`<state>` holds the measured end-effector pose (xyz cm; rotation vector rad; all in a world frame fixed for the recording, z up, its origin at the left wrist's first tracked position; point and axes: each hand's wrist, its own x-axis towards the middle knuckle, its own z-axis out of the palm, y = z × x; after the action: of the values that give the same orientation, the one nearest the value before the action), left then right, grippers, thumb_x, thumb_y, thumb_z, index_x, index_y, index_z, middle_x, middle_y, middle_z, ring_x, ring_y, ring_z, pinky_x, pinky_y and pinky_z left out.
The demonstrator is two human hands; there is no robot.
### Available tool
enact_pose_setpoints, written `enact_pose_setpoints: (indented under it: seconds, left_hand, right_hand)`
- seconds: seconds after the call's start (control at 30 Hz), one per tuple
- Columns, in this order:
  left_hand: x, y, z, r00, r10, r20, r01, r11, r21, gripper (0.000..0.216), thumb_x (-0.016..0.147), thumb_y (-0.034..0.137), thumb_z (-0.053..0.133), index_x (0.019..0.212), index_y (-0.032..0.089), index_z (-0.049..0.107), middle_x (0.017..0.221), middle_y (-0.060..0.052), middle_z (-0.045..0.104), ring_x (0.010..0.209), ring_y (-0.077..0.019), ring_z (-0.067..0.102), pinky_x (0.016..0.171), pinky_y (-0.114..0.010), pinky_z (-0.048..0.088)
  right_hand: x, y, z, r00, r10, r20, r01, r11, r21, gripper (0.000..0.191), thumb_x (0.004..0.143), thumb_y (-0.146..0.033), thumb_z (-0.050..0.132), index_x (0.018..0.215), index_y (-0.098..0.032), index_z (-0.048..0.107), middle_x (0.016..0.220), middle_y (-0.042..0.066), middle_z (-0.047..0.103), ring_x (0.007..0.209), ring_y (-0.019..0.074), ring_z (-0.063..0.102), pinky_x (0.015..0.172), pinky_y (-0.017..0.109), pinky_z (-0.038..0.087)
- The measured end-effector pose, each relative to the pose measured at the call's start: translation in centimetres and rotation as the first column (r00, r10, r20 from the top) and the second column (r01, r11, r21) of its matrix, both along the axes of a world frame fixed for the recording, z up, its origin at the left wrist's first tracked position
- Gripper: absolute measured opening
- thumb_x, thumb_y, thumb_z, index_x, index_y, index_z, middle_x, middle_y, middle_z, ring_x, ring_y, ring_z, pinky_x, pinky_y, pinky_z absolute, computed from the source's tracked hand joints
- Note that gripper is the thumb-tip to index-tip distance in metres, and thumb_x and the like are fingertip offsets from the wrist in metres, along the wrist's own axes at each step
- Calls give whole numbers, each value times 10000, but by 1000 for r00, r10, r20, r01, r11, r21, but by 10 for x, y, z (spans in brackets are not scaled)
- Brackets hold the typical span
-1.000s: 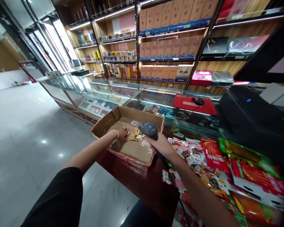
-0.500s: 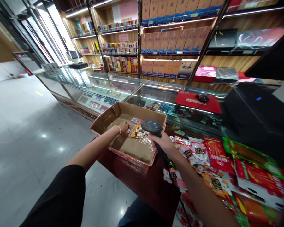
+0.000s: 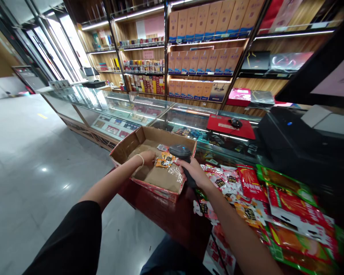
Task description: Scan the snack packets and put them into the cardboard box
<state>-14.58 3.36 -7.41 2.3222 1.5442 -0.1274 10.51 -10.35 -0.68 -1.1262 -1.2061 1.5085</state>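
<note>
My right hand (image 3: 195, 172) is closed around a dark handheld barcode scanner (image 3: 181, 151), held over the right side of an open cardboard box (image 3: 126, 147). My left hand (image 3: 148, 157) reaches into the box with fingers curled, touching small orange snack packets (image 3: 164, 160) lying on the box floor. Whether it grips one I cannot tell for sure. The box sits at the left end of a dark red counter (image 3: 166, 217).
Many red, green and orange snack bags (image 3: 275, 206) cover the counter at right. Glass display cases (image 3: 117, 112) run behind the box, with a red mat and a mouse (image 3: 235, 123). A black device (image 3: 286, 133) stands at right. Product shelves line the back wall.
My left hand has shifted slightly right toward the orange packets. The scanner stays over the box's right side. The view has moved a little.
</note>
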Motion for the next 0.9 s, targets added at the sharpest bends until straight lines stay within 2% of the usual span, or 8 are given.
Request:
enact_pose_setpoints:
  seconds: [0.17,0.23,0.37,0.43,0.53,0.6,0.7,0.9]
  left_hand:
    - [0,-8,29,930,184,319,-218,973,72,135,659,205,720,619,179,594,770,-88,702,948,-285,685,904,-346,514]
    - [-1,-10,45,841,246,482,-320,945,75,88,755,248,667,731,171,633,829,-88,707,899,-244,694,849,-324,545]
    - [7,-26,67,619,312,721,-428,903,-23,219,900,327,537,950,139,638,898,-88,705,743,-150,691,724,-274,593]
    - [18,-42,72,416,363,834,-426,888,-174,229,888,328,590,973,120,631,873,-84,698,701,-130,682,713,-272,607]
    - [41,-65,77,-21,489,872,-276,836,-475,195,812,243,708,929,107,631,817,-66,687,661,-114,677,687,-254,620]
    - [58,-77,80,-172,536,827,-171,810,-561,147,792,172,721,883,108,624,805,-57,686,661,-108,682,677,-232,622]
    - [82,-88,83,-233,556,798,-113,800,-590,113,792,117,712,850,110,615,821,-57,693,680,-104,691,678,-214,624]
    - [119,-99,84,-198,559,805,-85,808,-583,140,766,97,728,862,100,626,874,-77,712,706,-120,698,642,-206,611]
  right_hand:
    - [-1,-3,-1,997,-67,-37,67,998,2,358,714,-496,759,746,-217,537,484,-60,552,346,108,488,314,212,385]
    - [2,-10,0,992,-97,-83,99,995,25,365,719,-505,756,776,-214,543,495,-69,546,342,102,478,318,209,382]
    - [18,-31,7,985,-123,-117,136,985,110,379,771,-536,715,738,-211,523,523,-63,541,363,92,492,352,203,392]
    - [29,-44,12,986,-146,-76,155,978,137,387,774,-551,713,773,-215,520,518,-69,539,356,96,487,353,207,397]
    - [47,-63,16,981,-194,17,190,971,145,434,755,-556,739,925,-234,501,520,-89,557,354,111,499,349,205,398]
    - [58,-75,16,972,-221,76,208,967,149,488,744,-551,751,1010,-250,473,515,-102,563,349,118,501,343,202,391]
    - [72,-92,14,962,-239,132,218,963,156,509,753,-522,750,1086,-265,464,506,-113,552,337,116,479,339,205,385]
    - [92,-118,15,905,-291,309,244,953,181,395,764,-473,743,1041,-238,587,492,-68,549,350,147,510,358,259,417]
